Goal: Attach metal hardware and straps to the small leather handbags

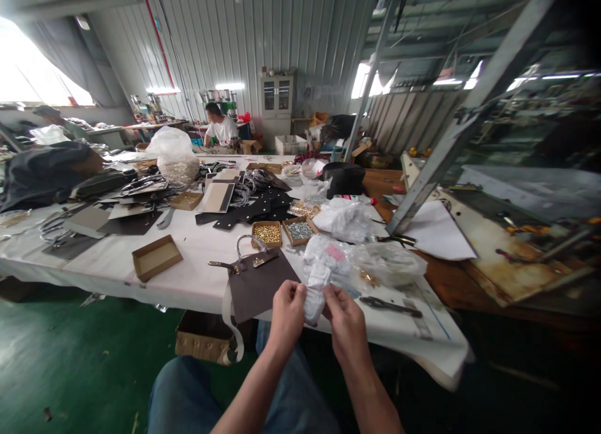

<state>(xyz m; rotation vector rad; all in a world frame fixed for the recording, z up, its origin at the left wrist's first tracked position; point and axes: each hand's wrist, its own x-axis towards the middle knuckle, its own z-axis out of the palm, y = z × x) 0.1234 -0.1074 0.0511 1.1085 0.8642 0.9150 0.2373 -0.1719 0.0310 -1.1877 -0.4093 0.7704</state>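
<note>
A long white-clothed counter (188,277) carries dark leather pieces (256,208), a brown panel (258,284) at its near edge, crumpled plastic bags (385,262) just right of it, and stud boxes (267,233) behind. At that edge the left hand (287,312) and right hand (346,318) each pinch one side of a small white bag (313,299). The bag is held between them, beside the panel and in front of the plastic bags.

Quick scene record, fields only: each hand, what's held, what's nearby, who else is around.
left: left hand pinching white packet
right: right hand pinching the same packet
near: brown leather panel, box of gold studs, dark hand tool
surface: white-covered table
others: person in white shirt, seated far back
</note>
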